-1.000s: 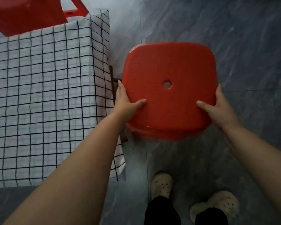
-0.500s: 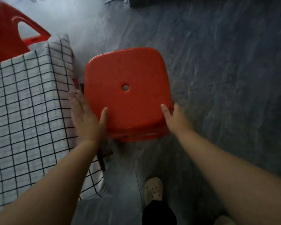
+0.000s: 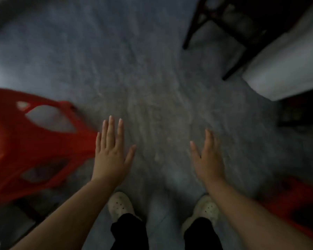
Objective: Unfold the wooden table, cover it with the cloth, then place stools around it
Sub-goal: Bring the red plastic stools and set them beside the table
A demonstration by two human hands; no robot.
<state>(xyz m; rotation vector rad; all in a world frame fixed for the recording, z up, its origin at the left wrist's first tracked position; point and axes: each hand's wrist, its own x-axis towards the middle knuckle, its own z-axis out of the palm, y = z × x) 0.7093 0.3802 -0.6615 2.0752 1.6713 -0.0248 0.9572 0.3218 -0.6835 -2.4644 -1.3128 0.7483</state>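
We are seeing the red stool (image 3: 34, 147) filling the left edge of the blurred view, its cut-out side facing us. Our left hand (image 3: 110, 159) is hovering just beside the stool's right edge, fingers straight and spread, holding nothing; whether it is touching the stool, we cannot tell. Our right hand (image 3: 208, 163) is hanging well right of the stool, likewise flat and empty, over the grey floor (image 3: 152, 78). Our pale shoes (image 3: 120, 204) are standing right of the stool.

- Left hand (image 3: 112, 156): flat, fingers straight and together, thumb splayed, holding nothing.
- Right hand (image 3: 209, 159): fingers straight, holding nothing.
- Both forearms reach forward.
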